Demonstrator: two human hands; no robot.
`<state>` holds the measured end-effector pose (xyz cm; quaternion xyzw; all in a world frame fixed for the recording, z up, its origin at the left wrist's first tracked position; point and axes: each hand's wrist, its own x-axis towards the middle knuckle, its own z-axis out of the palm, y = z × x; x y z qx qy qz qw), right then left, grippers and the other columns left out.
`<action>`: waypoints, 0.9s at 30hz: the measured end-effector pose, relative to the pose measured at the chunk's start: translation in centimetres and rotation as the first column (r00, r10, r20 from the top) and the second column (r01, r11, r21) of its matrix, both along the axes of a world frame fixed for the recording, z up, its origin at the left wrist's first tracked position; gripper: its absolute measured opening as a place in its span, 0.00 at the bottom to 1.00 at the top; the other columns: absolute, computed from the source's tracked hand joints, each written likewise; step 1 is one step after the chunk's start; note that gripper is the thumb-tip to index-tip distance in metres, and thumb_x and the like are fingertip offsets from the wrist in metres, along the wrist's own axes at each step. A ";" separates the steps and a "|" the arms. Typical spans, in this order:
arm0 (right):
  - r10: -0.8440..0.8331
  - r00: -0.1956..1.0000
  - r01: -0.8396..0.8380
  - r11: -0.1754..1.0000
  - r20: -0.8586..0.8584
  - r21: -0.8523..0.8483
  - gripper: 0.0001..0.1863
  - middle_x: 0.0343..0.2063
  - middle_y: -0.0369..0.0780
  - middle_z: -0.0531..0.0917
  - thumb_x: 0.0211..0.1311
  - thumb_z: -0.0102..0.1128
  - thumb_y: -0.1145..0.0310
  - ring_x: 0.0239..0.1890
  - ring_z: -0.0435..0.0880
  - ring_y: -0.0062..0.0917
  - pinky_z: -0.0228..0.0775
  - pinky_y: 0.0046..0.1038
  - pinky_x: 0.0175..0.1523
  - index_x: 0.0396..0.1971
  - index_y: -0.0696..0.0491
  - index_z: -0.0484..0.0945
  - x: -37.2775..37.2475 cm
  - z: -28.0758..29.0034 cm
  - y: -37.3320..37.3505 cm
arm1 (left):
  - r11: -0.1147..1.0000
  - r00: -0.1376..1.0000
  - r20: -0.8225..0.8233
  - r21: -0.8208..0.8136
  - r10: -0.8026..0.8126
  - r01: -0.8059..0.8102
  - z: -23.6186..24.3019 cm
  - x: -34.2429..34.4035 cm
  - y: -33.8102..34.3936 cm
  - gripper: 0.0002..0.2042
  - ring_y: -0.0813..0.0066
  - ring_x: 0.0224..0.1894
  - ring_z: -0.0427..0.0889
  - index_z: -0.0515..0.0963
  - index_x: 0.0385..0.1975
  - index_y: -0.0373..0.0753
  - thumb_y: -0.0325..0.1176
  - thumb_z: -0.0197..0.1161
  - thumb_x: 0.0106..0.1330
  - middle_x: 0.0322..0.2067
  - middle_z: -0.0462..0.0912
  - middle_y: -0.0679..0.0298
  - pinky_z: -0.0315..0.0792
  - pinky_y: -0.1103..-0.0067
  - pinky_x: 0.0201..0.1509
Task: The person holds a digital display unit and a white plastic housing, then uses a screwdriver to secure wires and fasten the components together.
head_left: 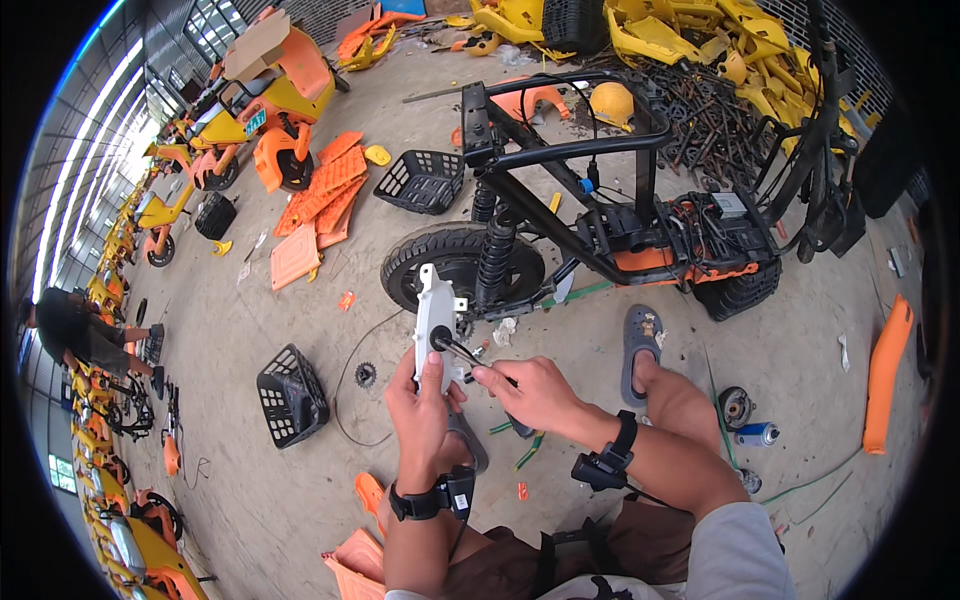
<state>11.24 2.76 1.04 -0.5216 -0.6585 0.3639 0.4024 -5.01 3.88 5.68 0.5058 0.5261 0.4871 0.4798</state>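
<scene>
Closest of all, a grey sleeve (745, 550) and two strapped forearms (415, 560) are seen, on the near side of the rear wheel (405, 268) of a stripped scooter. The white part (433, 300) is held up between the camera and that rear wheel, clear of the floor. It is gripped by the left hand (420, 410), with the thumb laid over its face. A slim metal tool (462, 353) is clasped in the closed right hand (535, 395), and its tip is brought to a dark round spot on the part; whether it is pushed in cannot be told.

A slip seems the likeliest trouble: if the tool is pressed at a slant, the left thumb, just below the spot, could be jabbed. Since the part is braced by one hand alone, it could be twisted loose under a hard push and dropped. Its edge might also be cracked if it is pried. Anything let fall could be lost among the loose things nearer than the rear wheel: a toothed disc (366, 375) and a black basket (292, 395) to its left, a spray can (757, 434) well to its right.
</scene>
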 end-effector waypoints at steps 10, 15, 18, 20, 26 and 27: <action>-0.215 0.837 0.063 0.951 -0.503 -0.302 0.23 0.15 0.30 0.69 0.74 0.45 0.53 0.14 0.66 0.11 0.57 0.17 0.20 0.28 0.57 0.76 2.3 1.8 1.4 | 0.996 0.999 0.045 -0.081 -0.019 0.023 -0.5 -0.2 -0.3 0.18 0.76 0.22 0.79 0.67 0.58 0.33 0.33 0.54 0.72 0.31 0.78 0.60 0.73 0.81 0.22; -0.250 0.656 0.062 0.958 -0.712 -0.278 0.22 0.23 0.35 0.78 0.76 0.39 0.57 0.23 0.75 0.16 0.68 0.20 0.31 0.35 0.60 0.77 0.0 -0.2 1.1 | 0.989 0.979 0.178 -0.086 -0.102 0.119 0.1 0.6 -0.3 0.27 0.68 0.28 0.83 0.50 0.70 0.47 0.26 0.47 0.73 0.41 0.77 0.57 0.79 0.78 0.25; -0.221 0.724 0.215 0.972 -0.653 -0.091 0.23 0.38 0.40 0.85 0.77 0.36 0.59 0.45 0.79 0.22 0.65 0.25 0.56 0.39 0.61 0.78 -0.7 0.7 0.4 | 0.950 0.966 0.063 -0.180 -0.249 0.257 -2.2 -0.4 -0.7 0.17 0.71 0.32 0.82 0.69 0.61 0.39 0.26 0.49 0.73 0.43 0.77 0.58 0.77 0.79 0.32; -0.207 0.752 0.272 0.962 -0.626 0.008 0.23 0.44 0.41 0.83 0.78 0.35 0.60 0.50 0.77 0.23 0.64 0.27 0.60 0.42 0.61 0.78 -0.7 0.3 0.4 | 0.904 0.929 -0.044 -0.253 -0.366 0.344 -1.6 1.0 -0.9 0.11 0.75 0.34 0.79 0.80 0.47 0.32 0.28 0.57 0.69 0.42 0.76 0.59 0.74 0.78 0.37; -0.011 0.764 0.087 0.993 -0.646 0.086 0.21 0.55 0.40 0.76 0.77 0.36 0.59 0.57 0.72 0.23 0.58 0.26 0.64 0.49 0.59 0.76 -0.2 1.5 0.1 | 0.823 0.795 -0.213 -0.154 -0.568 0.547 -1.4 1.5 -1.3 0.14 0.79 0.30 0.79 0.80 0.37 0.28 0.34 0.69 0.60 0.33 0.79 0.63 0.73 0.81 0.34; 0.000 0.769 0.084 0.991 -0.639 0.100 0.21 0.55 0.40 0.76 0.77 0.36 0.59 0.57 0.72 0.23 0.58 0.26 0.64 0.49 0.59 0.76 -0.3 1.7 0.1 | 0.817 0.798 -0.176 -0.131 -0.577 0.562 -2.0 1.3 -1.2 0.14 0.79 0.27 0.79 0.80 0.34 0.29 0.36 0.69 0.60 0.29 0.80 0.64 0.74 0.81 0.30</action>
